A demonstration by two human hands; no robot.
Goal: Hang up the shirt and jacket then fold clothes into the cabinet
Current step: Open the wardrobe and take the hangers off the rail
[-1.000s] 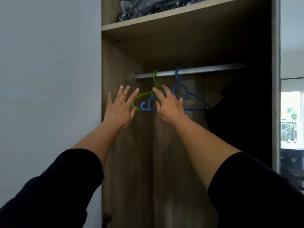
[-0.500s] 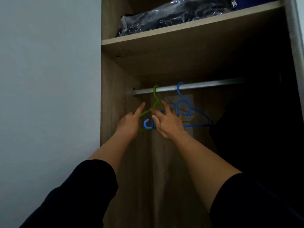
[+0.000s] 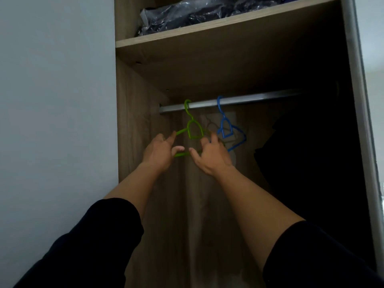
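I see a cabinet (image 3: 133,183) with a wall (image 3: 56,100) to its left. A shelf (image 3: 207,26) sits near the top, with a bag (image 3: 197,13) lying on it. Below the shelf a rail (image 3: 249,99) runs across, and two hangers hang from it: one (image 3: 194,129) at the left end, the other (image 3: 225,125) just right of it. My left hand (image 3: 160,152) and right hand (image 3: 212,156) are on the left hanger, one on each side. A garment (image 3: 307,163) hangs further right.

left hand (image 3: 159,151): raised, fingers curled, pinching | right hand (image 3: 212,155): raised, fingers curled | both forearms bare
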